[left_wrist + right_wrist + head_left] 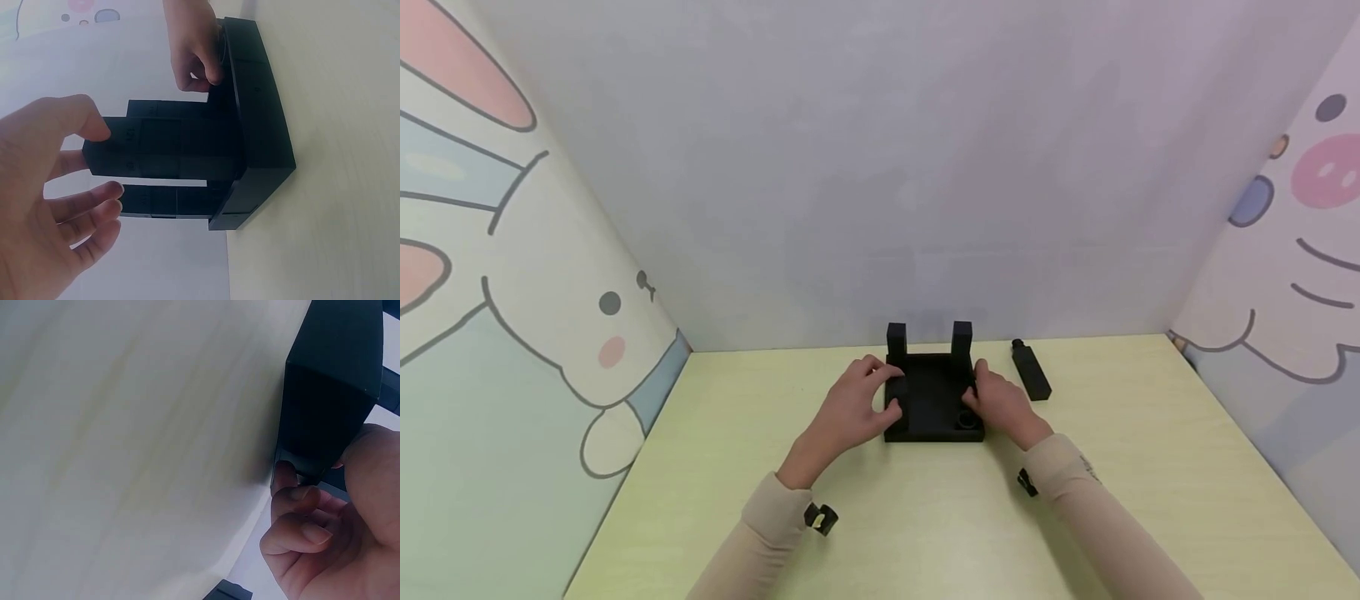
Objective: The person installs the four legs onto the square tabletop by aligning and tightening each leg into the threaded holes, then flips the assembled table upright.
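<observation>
A black square base [934, 435] with raised edges lies on the table. Two black posts stand at its back corners, the left back post [897, 342] and the right back post [962, 342]. My left hand [848, 407] pinches the top of a third upright post [165, 150] at the front left corner, thumb on one side and fingers on the other. At the base's right edge my right hand [1004, 408] grips the wall, thumb inside and curled fingers outside. A round socket [966, 419] shows at the front right corner.
One loose black post [1032, 371] with a narrow peg end lies on the table right of the base. Behind it rises a pale back wall [910, 183]. Side walls with cartoon animals flank the pale yellow table [1150, 450].
</observation>
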Available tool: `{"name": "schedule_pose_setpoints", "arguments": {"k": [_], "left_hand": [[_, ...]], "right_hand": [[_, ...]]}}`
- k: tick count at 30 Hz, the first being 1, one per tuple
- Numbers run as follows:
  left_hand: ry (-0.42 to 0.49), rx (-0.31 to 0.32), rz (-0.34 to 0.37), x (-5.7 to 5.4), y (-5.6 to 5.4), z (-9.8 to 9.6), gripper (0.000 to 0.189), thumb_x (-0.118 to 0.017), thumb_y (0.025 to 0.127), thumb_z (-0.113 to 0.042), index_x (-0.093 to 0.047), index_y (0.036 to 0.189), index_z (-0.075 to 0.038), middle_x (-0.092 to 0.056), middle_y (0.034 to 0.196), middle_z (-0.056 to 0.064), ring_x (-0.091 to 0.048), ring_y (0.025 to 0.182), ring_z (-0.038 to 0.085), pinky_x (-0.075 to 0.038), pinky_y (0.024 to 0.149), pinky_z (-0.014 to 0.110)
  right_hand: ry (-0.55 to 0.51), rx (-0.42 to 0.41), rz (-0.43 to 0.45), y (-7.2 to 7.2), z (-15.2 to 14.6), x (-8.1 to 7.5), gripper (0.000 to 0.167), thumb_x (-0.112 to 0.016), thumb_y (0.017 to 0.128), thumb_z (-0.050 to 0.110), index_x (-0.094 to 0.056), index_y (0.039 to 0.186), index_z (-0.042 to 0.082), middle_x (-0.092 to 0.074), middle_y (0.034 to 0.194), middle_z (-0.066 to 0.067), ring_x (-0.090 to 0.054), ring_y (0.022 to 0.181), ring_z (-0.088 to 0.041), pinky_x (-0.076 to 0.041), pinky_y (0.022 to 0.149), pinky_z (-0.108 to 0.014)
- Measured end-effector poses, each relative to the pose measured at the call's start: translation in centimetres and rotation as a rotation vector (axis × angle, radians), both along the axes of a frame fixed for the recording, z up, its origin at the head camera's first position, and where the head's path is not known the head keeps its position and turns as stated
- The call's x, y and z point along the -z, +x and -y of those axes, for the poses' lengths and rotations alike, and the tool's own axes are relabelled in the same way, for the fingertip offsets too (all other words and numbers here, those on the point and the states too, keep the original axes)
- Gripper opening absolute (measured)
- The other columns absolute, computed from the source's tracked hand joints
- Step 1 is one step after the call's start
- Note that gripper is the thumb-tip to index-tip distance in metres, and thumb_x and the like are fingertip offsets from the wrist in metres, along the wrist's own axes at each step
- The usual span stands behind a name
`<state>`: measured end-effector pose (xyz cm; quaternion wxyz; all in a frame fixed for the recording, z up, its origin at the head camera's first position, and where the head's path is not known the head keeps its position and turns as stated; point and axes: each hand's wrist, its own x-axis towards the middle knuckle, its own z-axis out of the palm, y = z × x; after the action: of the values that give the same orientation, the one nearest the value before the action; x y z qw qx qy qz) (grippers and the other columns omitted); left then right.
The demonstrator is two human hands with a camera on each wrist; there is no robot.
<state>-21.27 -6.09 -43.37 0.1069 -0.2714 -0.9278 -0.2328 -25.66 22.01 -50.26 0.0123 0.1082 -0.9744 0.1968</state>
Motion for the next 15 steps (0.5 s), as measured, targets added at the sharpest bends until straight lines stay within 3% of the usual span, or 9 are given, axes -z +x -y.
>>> {"name": "schedule_pose_setpoints", "arguments": {"k": [5,8,11,15], "left_hand": [[0.008,0.025,0.027,-0.25,0.03,0.21,0.042,-0.060,0.089,-0.018,-0.066,0.130,-0.023,-0.060,0.120,0.001,-0.053,0.102,0.017,-0.047,0.079,0.031],[0.001,0.004,0.021,-0.27,0.03,0.25,0.044,-0.062,0.086,-0.019,-0.066,0.130,-0.022,-0.062,0.122,0.002,-0.056,0.104,0.019,-0.049,0.080,0.034],[-0.027,-0.059,-0.025,-0.12,0.02,0.18,0.040,-0.068,0.088,-0.034,-0.067,0.124,-0.018,-0.064,0.120,0.002,-0.059,0.104,0.020,-0.052,0.082,0.036],[-0.066,-0.158,-0.111,0.14,0.05,-0.07,0.046,-0.071,0.086,-0.057,-0.068,0.105,-0.015,-0.065,0.104,0.000,-0.060,0.093,0.018,-0.052,0.079,0.035]], "right_hand": [[0.008,0.007,0.007,-0.03,-0.04,0.01,0.021,-0.055,0.096,0.015,-0.041,0.102,0.001,-0.045,0.063,-0.005,-0.045,0.052,-0.019,-0.034,0.048,-0.032],[0.006,0.007,0.005,-0.02,-0.08,0.03,0.021,-0.055,0.096,0.014,-0.041,0.102,0.001,-0.046,0.062,-0.005,-0.045,0.051,-0.020,-0.034,0.048,-0.033],[0.005,0.004,0.001,-0.04,-0.09,0.04,0.021,-0.055,0.096,0.014,-0.041,0.102,0.000,-0.047,0.062,-0.006,-0.046,0.051,-0.020,-0.034,0.048,-0.033],[0.010,-0.003,-0.013,-0.13,-0.07,0.24,0.021,-0.056,0.095,0.014,-0.041,0.101,0.000,-0.046,0.062,-0.005,-0.046,0.052,-0.019,-0.035,0.048,-0.032]]}}
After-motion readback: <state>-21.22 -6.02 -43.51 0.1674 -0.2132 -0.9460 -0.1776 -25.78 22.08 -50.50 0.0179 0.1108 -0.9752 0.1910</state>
